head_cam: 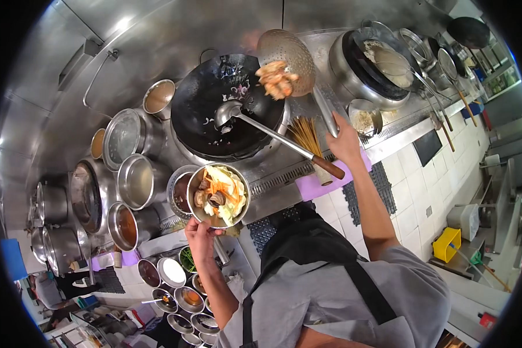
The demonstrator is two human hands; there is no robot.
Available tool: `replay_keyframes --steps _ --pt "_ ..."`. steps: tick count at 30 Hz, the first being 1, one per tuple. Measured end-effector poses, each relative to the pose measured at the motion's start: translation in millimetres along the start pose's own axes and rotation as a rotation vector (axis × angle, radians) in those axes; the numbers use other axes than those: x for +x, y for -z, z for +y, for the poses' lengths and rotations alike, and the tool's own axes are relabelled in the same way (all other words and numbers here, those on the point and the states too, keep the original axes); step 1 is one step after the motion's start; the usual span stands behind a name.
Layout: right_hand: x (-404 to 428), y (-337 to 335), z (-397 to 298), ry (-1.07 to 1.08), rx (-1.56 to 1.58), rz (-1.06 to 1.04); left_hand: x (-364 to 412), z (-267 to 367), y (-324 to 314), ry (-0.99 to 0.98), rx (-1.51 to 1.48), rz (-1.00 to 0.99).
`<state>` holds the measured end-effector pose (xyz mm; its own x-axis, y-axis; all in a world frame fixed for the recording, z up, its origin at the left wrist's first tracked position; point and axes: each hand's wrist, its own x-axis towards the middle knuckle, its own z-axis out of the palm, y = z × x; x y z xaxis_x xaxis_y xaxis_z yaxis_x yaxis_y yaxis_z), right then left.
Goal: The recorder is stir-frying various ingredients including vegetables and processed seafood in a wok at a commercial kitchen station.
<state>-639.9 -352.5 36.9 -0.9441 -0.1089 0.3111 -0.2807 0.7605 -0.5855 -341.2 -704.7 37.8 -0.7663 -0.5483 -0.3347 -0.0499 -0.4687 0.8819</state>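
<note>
My left hand grips the rim of a metal bowl of cabbage, carrot strips and mushroom pieces. The bowl is held at the stove's front edge. In my right hand is the handle of a large perforated skimmer, tilted above the wok's right rim. Browned pieces of food, perhaps meat, are at the skimmer's lower left edge, blurred. Below lies a black wok with scattered onion slices. A wooden-handled ladle rests with its bowl in the wok.
A bamboo wok brush and a purple cloth lie by the ladle handle. Left are metal pots, including one of brown liquid. A second wok stands right. Small ingredient bowls sit lower left. Another person is far left.
</note>
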Motion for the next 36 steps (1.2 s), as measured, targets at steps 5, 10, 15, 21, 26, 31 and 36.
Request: replay_keyframes --steps 5,10,15,21,26,31,36 --pt "10 7 -14 -0.206 0.063 -0.12 -7 2 12 -0.01 -0.057 0.025" --pt "-31 27 65 -0.502 0.316 -0.116 -5 5 31 0.001 -0.068 0.069" --pt "-84 51 166 -0.799 0.656 -0.053 24 -2 60 -0.043 -0.028 0.032" --pt "-83 67 228 -0.907 0.632 -0.338 42 7 55 -0.059 -0.024 0.045" --pt "-16 38 87 0.017 -0.234 -0.234 32 5 62 -0.081 -0.105 0.041" --pt "-16 -31 -46 0.196 -0.039 -0.54 36 -4 53 -0.085 -0.125 0.043" --pt "-48 -62 -43 0.16 0.182 -0.525 49 24 1 -0.125 -0.119 0.066"
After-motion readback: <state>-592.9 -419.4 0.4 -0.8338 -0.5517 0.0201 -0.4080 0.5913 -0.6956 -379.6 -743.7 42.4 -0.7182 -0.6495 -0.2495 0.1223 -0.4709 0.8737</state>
